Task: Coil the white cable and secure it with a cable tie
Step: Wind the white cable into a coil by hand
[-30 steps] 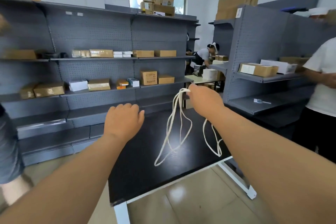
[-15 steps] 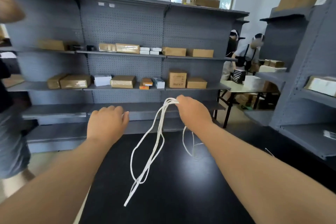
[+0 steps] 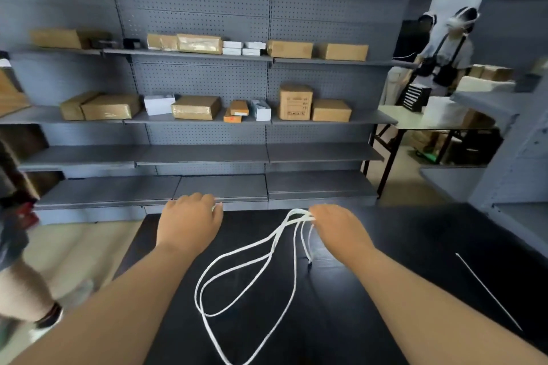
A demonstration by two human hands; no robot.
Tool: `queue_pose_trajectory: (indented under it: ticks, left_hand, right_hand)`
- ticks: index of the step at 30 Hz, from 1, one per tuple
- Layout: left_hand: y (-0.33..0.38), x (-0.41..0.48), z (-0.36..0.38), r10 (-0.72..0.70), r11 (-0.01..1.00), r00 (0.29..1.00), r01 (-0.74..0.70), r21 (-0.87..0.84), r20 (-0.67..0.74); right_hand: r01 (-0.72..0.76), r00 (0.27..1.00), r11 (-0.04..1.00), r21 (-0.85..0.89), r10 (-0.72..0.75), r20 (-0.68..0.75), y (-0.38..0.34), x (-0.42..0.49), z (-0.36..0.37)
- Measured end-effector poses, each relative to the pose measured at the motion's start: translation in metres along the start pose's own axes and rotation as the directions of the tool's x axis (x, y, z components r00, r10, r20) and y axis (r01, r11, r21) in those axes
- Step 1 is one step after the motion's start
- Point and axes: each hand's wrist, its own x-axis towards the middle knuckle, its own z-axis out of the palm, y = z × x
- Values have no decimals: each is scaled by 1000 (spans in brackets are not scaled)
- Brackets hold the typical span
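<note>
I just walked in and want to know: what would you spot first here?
The white cable stands out most, its long loops sprawled over the black table and bunched in the right hand. The left hand hovers to its left, and grey shelves with cardboard boxes fill the wall behind.

matt black table (image 3: 341,320), smooth white cable (image 3: 246,270), cardboard boxes (image 3: 195,107)

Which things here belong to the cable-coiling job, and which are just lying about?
Job: cable, pinched by right hand; left hand, hovering; cable tie on table.
Lying about: boxes on shelves; people behind.
</note>
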Motion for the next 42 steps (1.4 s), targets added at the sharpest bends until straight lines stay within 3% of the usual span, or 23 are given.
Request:
queue_pose_trajectory:
  ticks: [11, 16, 19, 22, 25, 30, 35, 39, 42]
  left_hand:
    - [59, -25, 43, 105, 994, 980, -102, -23, 168]
    - [76, -34, 56, 110, 994, 969, -110, -11, 220]
    - [86, -36, 60, 107, 994, 962, -106, -18, 250]
    - [96, -40, 62, 97, 995, 959, -94, -23, 266]
    - [107, -44, 62, 74, 997, 958, -75, -4, 278]
    - [126, -52, 62, 33, 999, 960, -36, 5, 278]
    - [147, -63, 62, -1, 1000, 967, -1, 8, 253]
    - [160, -73, 63, -25, 1000, 974, 24, 9, 227]
    - [169, -81, 62, -52, 998, 968, 44, 39, 247]
  right_hand:
    - [-130, 976, 988, -88, 143, 162, 61, -90, 72]
    - [-107, 969, 993, -50, 116, 217, 78, -133, 96]
    - [-103, 901, 995, -14, 99, 423, 91, -147, 103]
    - [-171, 749, 973, 156, 26, 663, 97, -156, 88]
    - [-173, 749, 958, 229, -23, 662, 105, -156, 69]
    - [-212, 864, 943, 257, 58, 500, 133, -147, 63]
    - [-175, 906, 962, 209, 74, 416, 157, -137, 65]
    - [-4, 897, 986, 167, -70, 436, 152, -134, 71]
    - [172, 847, 979, 110, -204, 491, 137, -140, 81]
